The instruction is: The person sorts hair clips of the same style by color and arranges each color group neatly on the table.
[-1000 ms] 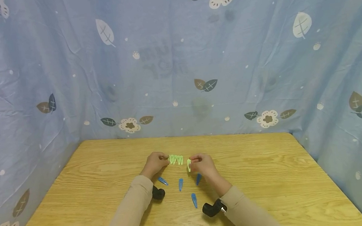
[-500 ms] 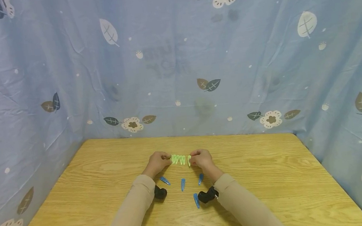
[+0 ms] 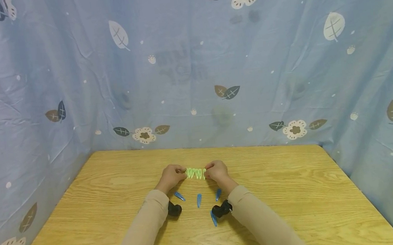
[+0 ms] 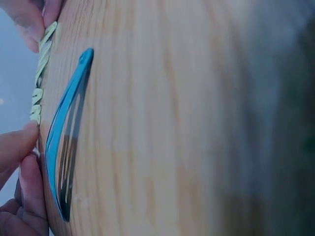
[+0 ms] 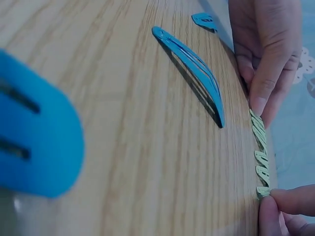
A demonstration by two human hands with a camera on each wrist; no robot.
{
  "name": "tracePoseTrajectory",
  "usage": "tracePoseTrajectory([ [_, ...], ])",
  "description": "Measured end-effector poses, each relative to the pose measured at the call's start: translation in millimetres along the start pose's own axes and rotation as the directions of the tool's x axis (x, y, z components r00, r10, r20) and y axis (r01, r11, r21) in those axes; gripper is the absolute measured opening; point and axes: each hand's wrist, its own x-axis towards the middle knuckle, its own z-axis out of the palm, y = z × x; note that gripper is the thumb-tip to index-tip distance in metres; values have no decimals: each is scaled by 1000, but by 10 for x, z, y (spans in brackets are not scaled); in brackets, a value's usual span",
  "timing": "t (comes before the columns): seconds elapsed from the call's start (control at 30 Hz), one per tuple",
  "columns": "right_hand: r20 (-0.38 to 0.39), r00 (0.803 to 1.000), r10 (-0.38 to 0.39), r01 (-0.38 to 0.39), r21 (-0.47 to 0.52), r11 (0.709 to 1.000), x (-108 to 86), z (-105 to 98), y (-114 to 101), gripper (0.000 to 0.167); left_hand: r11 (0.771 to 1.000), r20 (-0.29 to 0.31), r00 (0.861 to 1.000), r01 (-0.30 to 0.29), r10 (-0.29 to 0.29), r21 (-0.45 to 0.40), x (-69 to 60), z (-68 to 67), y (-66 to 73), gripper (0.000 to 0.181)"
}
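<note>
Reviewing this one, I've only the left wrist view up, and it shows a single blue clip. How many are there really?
Observer: The head view shows four blue clips on the table.

Operator: Is any of them partly covered?

Observer: Yes, in the head view the black wrist camera at the right sleeve hides part of the nearest clip.

Operator: The far hand is cropped at my top edge. How is it holding on?

Observer: That's the right hand; the right wrist view shows its thumb and a finger pinching the end green clip.
</note>
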Motion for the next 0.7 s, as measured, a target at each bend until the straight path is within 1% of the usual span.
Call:
tracePoseTrajectory([
  [0.2, -6, 1000, 2, -2, -43, 999, -22, 11, -68, 17, 1000, 2, 1000, -4, 4, 1, 2, -1, 4, 27],
  [0.33, -6, 1000, 3, -4, -45, 999, -25, 18, -80, 17, 1000, -1, 1000, -16, 16, 8, 6, -5, 3, 27],
  [0.53, -2, 1000, 2, -2, 5, 1000, -8, 22, -34, 17, 999, -8, 999, -40, 41, 24, 10, -2, -17, 27],
  [0.7, 10, 1000, -7, 6, 74, 997, -4, 3, 39, 19, 997, -9, 998, -67, 67, 39, 11, 2, -29, 29],
])
